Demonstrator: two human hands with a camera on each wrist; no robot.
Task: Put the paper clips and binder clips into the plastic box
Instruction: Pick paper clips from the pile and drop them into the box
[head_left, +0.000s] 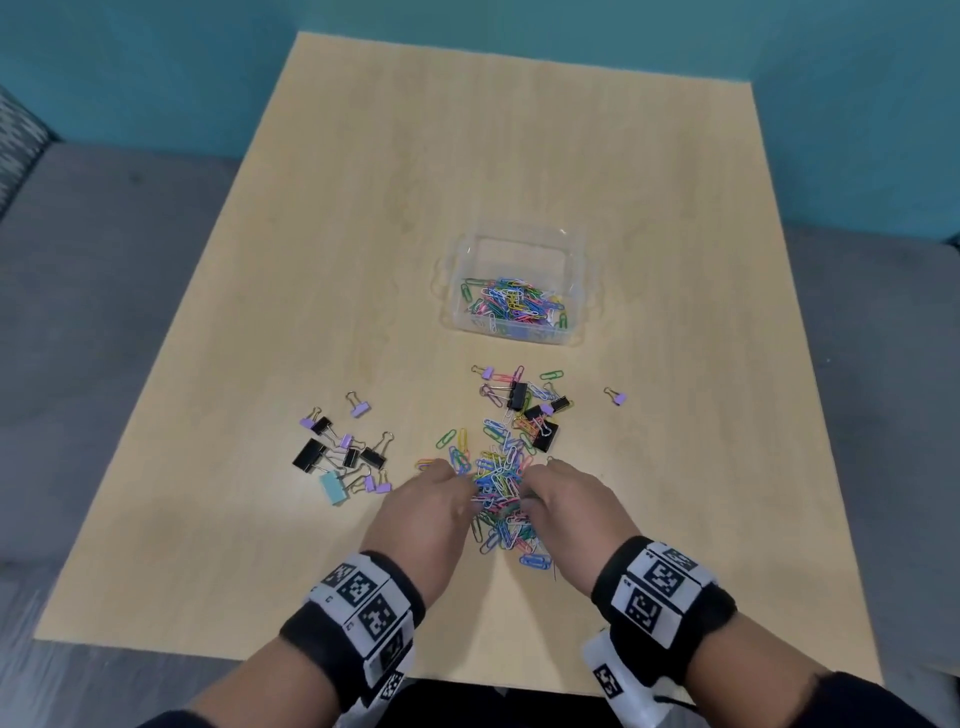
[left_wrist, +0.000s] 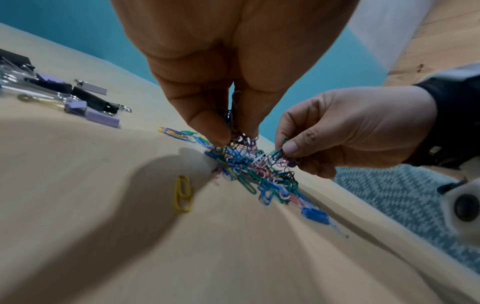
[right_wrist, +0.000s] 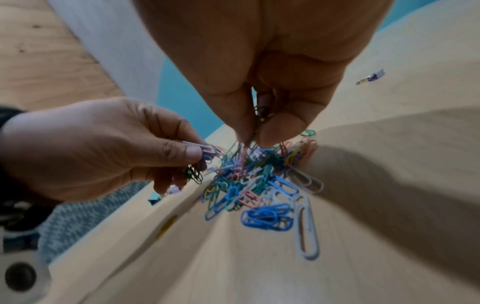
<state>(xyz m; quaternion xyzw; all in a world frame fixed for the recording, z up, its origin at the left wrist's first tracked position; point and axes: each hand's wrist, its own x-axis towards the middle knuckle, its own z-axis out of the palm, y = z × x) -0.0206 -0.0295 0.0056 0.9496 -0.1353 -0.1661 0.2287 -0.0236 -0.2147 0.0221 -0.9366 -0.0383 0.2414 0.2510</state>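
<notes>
A heap of coloured paper clips (head_left: 501, 493) lies near the table's front edge. My left hand (head_left: 434, 506) pinches a bunch of clips from the heap's left side, its fingertips (left_wrist: 221, 137) closed on them. My right hand (head_left: 563, 501) pinches clips on the right side, thumb and fingers (right_wrist: 272, 131) pressed together around them. The clear plastic box (head_left: 519, 288) stands farther back and holds many paper clips. Black, purple and light-blue binder clips (head_left: 345, 454) lie to the left. More binder clips (head_left: 535, 415) sit mixed with paper clips behind the heap.
One purple binder clip (head_left: 616, 396) lies alone to the right. A single yellow paper clip (left_wrist: 184, 193) lies apart from the heap. The wooden table (head_left: 363, 234) is bordered by grey floor and a teal wall.
</notes>
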